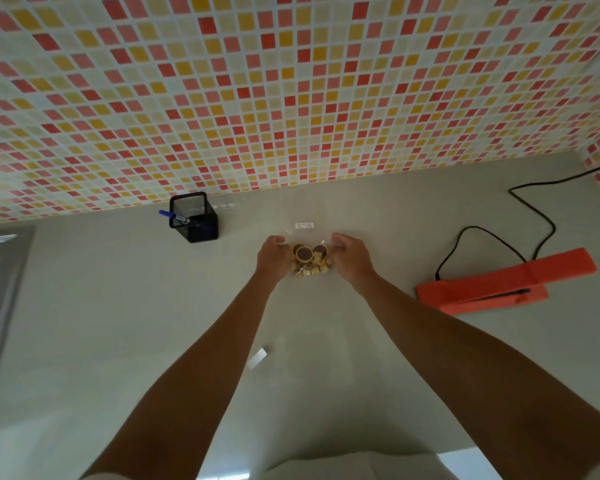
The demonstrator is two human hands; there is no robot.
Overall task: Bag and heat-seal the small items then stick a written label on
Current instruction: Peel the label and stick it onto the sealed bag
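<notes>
Bag (311,241), clear plastic, tan rings (304,252), cubes (314,270)

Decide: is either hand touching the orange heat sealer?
No, the heat sealer lies apart on the counter, while the left hand and the right hand both hold the bag.

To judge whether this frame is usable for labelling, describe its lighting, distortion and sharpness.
Head view: wide-angle distortion bends the grid of the tiled wall; the light is soft and even, with faint shadows on the counter; the clear bag held by the left hand and right hand barely shows beyond its contents; writing on the label is too small to read.
</notes>
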